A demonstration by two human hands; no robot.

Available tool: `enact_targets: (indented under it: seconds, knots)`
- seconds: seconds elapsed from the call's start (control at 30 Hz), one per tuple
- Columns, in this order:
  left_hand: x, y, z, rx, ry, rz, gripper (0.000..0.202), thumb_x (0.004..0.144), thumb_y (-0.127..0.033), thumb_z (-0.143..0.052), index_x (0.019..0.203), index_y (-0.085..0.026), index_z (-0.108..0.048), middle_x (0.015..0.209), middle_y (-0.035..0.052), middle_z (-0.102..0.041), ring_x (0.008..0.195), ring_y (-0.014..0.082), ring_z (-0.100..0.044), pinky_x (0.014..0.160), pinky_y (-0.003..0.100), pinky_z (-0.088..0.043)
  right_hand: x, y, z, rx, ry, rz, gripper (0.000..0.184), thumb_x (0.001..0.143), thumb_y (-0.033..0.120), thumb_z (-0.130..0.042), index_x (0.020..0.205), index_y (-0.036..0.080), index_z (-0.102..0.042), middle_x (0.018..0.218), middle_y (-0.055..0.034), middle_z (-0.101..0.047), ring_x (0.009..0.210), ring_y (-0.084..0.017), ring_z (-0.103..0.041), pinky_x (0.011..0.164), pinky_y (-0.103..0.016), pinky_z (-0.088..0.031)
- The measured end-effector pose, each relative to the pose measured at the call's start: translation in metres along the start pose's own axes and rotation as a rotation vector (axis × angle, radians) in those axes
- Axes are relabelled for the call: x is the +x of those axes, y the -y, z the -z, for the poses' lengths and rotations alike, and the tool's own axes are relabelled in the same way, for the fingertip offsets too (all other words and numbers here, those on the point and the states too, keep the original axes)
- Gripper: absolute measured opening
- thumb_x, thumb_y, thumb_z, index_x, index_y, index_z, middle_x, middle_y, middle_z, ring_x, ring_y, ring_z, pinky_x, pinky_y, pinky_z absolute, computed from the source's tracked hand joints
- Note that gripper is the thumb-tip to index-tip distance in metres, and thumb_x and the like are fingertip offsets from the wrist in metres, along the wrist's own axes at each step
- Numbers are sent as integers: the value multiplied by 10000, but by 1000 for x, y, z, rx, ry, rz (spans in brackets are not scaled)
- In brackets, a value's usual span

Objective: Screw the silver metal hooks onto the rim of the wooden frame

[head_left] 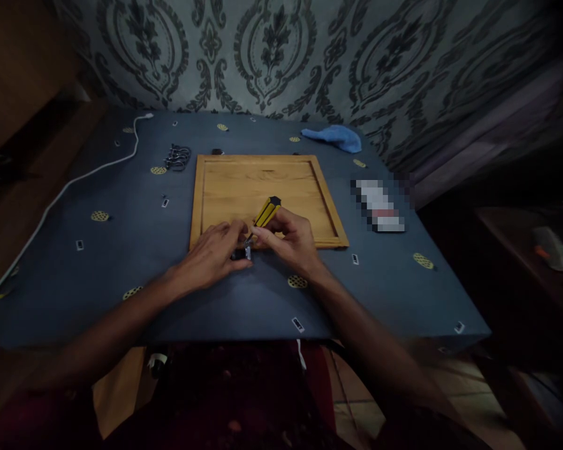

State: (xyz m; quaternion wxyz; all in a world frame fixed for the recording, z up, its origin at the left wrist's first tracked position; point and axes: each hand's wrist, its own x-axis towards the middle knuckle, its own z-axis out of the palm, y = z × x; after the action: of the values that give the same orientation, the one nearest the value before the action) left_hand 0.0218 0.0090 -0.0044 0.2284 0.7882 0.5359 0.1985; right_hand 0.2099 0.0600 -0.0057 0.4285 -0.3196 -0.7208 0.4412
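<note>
Closest in, the near edge of the table [380, 315], covered in blue-grey printed cloth, passes beneath both forearms, and a broad strip of that cloth runs from there to the framed wooden panel [258, 184]. At the panel's near rail, left of its middle, the right hand [293, 237] grasps a yellow-and-black screwdriver [268, 211] between thumb and fingers, its handle tilted up and away, its shaft leading down toward a small metal fitting [248, 252]. Around that fitting the left hand [216, 250] bends, fingers over the rail and thumb below; whether they pinch the metal I cannot tell, nor whether the screwdriver's tip meets it. The panel lies flat, its raised frame edging a recessed board, with wide margins of cloth to either side. Right of it, a pixelated object [380, 207] sits near the table's right edge. Leftward, a white cable [70, 182] trails along that side, and beyond the panel's far left corner lies a cluster of metal hooks [178, 157]. Farther back, a crumpled blue cloth [336, 137] rests near the far right corner, before the damask-patterned curtain [272, 56].
</note>
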Motion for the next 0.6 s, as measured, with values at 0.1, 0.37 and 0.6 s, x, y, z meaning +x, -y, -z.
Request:
enact_targets:
  seconds: [0.1,0.37,0.6]
  knots:
    - [0,-1,1,8,-1,3,450,813,-298,-799,1118,-219,-478,1110,75,-667,1055,287,-654,918,441,-515,0,0,0,7,-27,-6,397,840,540,-770,755,222,-547,612,57,-583,540,-117,-600,489,-237,-461]
    - [0,1,0,29,-11,-22,456,822,-308,-800,1122,-214,-471,1088,83,-673,1034,299,-668,892,459,-528,-1,-2,0,-30,16,-33,391,869,557,-729,770,219,-559,645,48,-568,585,-118,-572,511,-246,-446]
    - [0,3,-1,19,-32,-78,515,819,-273,-806,1192,-216,-455,1150,109,-678,1114,312,-668,928,463,-535,-2,-8,3,-284,80,62,338,977,446,-617,750,196,-610,749,-15,-653,685,-143,-582,655,-293,-469]
